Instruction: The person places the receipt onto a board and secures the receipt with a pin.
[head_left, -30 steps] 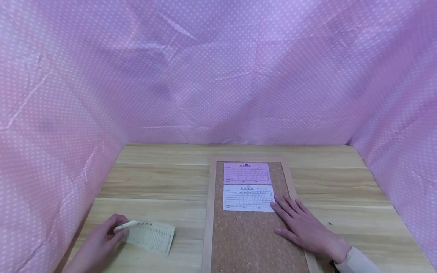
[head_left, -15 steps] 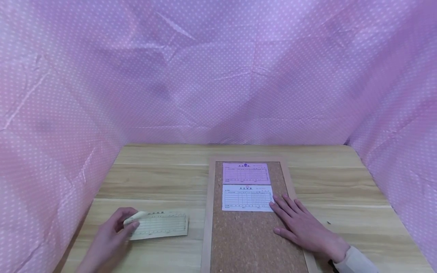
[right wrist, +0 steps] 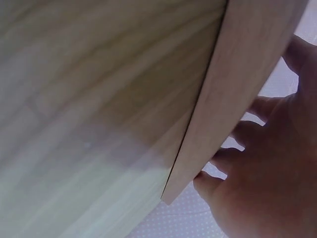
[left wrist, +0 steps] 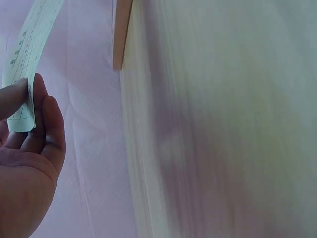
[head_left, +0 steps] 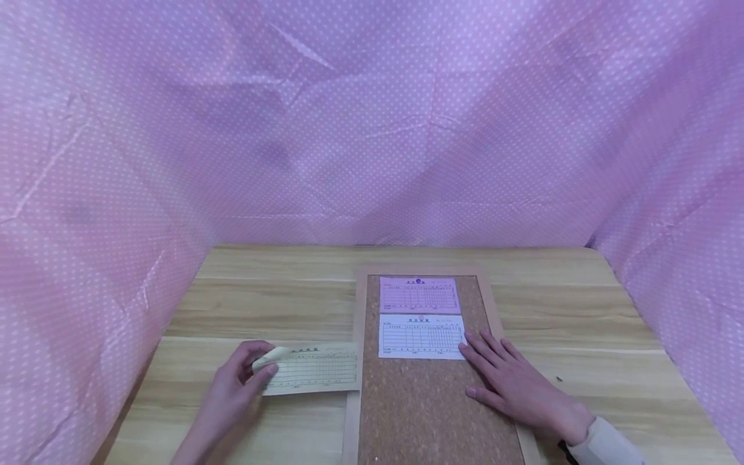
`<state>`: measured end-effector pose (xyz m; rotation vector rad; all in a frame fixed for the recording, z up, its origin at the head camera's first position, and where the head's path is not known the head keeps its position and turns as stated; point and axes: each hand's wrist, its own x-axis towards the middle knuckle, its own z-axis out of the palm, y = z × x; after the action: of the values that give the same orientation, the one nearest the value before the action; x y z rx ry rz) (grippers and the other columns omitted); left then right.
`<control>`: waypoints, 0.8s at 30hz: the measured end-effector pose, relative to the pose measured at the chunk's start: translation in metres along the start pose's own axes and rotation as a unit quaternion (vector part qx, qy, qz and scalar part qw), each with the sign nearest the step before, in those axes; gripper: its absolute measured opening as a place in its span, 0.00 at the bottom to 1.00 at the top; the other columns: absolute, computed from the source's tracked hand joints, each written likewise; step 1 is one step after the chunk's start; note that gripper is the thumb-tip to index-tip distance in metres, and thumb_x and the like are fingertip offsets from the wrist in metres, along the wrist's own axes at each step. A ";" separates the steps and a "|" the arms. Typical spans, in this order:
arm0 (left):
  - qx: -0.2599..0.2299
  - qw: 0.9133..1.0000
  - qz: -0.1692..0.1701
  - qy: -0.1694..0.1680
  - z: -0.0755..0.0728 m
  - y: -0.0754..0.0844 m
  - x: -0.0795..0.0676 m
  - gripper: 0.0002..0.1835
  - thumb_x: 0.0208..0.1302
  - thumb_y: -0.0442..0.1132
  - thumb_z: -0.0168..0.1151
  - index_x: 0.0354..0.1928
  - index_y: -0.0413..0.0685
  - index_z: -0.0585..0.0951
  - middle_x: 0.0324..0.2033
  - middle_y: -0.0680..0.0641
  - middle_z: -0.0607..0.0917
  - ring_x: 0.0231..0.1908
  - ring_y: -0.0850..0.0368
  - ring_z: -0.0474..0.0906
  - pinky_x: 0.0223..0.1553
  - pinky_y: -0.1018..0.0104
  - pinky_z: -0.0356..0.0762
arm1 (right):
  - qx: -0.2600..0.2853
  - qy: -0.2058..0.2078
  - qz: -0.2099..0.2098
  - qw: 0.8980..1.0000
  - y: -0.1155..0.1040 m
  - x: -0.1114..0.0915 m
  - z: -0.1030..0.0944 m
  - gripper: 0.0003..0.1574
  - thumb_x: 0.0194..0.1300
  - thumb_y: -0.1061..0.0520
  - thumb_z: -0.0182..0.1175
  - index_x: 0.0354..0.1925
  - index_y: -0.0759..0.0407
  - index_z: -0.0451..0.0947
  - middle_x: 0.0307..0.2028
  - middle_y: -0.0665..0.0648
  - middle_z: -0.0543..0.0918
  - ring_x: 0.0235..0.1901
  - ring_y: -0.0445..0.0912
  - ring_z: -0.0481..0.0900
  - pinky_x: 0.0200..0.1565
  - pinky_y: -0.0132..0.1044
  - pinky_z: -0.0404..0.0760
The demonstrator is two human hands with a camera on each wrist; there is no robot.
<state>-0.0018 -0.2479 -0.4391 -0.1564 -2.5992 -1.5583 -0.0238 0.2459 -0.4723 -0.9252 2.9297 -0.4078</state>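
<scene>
My left hand [head_left: 235, 381] pinches a pale yellow printed receipt slip [head_left: 316, 371] by its left end, thumb in front, with the upper left corner curled over. The slip's right end overlaps the left frame of a corkboard [head_left: 436, 407] in the head view. From the left wrist view, the slip [left wrist: 30, 49] bends upward between thumb and fingers. On the board, a pink slip [head_left: 418, 300] lies above a white slip [head_left: 420, 341], with a purple pushpin [head_left: 418, 281] at the pink one's top. My right hand [head_left: 517, 387] rests spread on the board's right side, fingertips at the white slip's edge.
The wood-grain table [head_left: 273, 303] extends on both sides of the board. Polka-dotted pink cloth [head_left: 430, 161] hangs behind and at both sides. A small dark bit [head_left: 559, 379] lies on the table right of the right hand.
My left hand has carried the yellow slip rightward and away from me, from over the table to the board's left frame, and the slip has levelled out. The right hand stays put.
</scene>
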 end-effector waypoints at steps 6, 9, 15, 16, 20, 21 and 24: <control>-0.023 0.999 0.008 -0.026 0.019 0.007 0.007 0.16 0.66 0.27 0.67 0.54 0.42 0.78 0.50 0.40 0.87 0.37 0.63 0.83 0.31 0.66 0.83 | 0.037 -0.004 0.009 0.999 -0.001 0.000 -0.006 0.43 0.75 0.34 0.57 0.76 0.56 0.68 0.77 0.61 0.63 0.75 0.65 0.58 0.69 0.68 0.59; -0.035 0.999 0.002 -0.038 0.028 0.010 0.009 0.16 0.66 0.27 0.67 0.54 0.43 0.78 0.52 0.38 0.86 0.36 0.62 0.83 0.30 0.66 0.83 | 0.048 -0.005 0.020 0.999 -0.002 -0.001 -0.009 0.42 0.75 0.33 0.57 0.75 0.55 0.69 0.77 0.61 0.64 0.75 0.65 0.59 0.70 0.67 0.59; -0.065 0.997 0.012 -0.047 0.045 0.019 0.012 0.15 0.66 0.28 0.67 0.54 0.42 0.79 0.50 0.39 0.87 0.35 0.62 0.82 0.28 0.67 0.80 | 0.062 0.005 0.032 0.998 -0.005 0.000 -0.010 0.40 0.74 0.33 0.57 0.74 0.53 0.71 0.76 0.61 0.66 0.75 0.66 0.59 0.70 0.67 0.59; -0.067 0.997 0.018 -0.047 0.048 0.020 0.012 0.15 0.66 0.28 0.67 0.53 0.42 0.79 0.50 0.40 0.88 0.37 0.62 0.82 0.29 0.67 0.81 | 0.064 0.007 0.031 0.997 -0.005 0.001 -0.011 0.39 0.75 0.34 0.57 0.73 0.53 0.72 0.76 0.61 0.66 0.75 0.66 0.60 0.69 0.68 0.59; -0.074 0.996 0.028 -0.047 0.059 0.024 0.015 0.15 0.65 0.25 0.67 0.52 0.41 0.79 0.50 0.41 0.87 0.44 0.64 0.83 0.34 0.67 0.83 | 0.080 0.003 0.044 0.996 -0.005 0.002 -0.013 0.39 0.74 0.34 0.58 0.73 0.52 0.73 0.76 0.61 0.67 0.75 0.66 0.59 0.70 0.68 0.59; -0.078 0.995 0.028 -0.048 0.061 0.025 0.016 0.15 0.65 0.24 0.67 0.52 0.40 0.79 0.49 0.41 0.87 0.43 0.64 0.83 0.35 0.67 0.83 | 0.082 0.001 0.046 0.996 -0.006 0.003 -0.014 0.39 0.74 0.34 0.57 0.73 0.53 0.73 0.76 0.61 0.66 0.75 0.66 0.59 0.70 0.68 0.59; -0.084 0.995 0.020 -0.051 0.070 0.028 0.018 0.16 0.64 0.23 0.67 0.52 0.41 0.79 0.49 0.41 0.88 0.44 0.63 0.84 0.37 0.67 0.84 | 0.087 0.006 0.050 0.995 -0.006 0.004 -0.015 0.38 0.74 0.34 0.58 0.72 0.54 0.74 0.75 0.61 0.68 0.75 0.66 0.60 0.70 0.67 0.60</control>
<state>-0.0181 -0.1726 -0.4451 -0.3084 -2.5182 -1.7998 -0.0251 0.2426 -0.4562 -0.7520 2.8782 -0.6506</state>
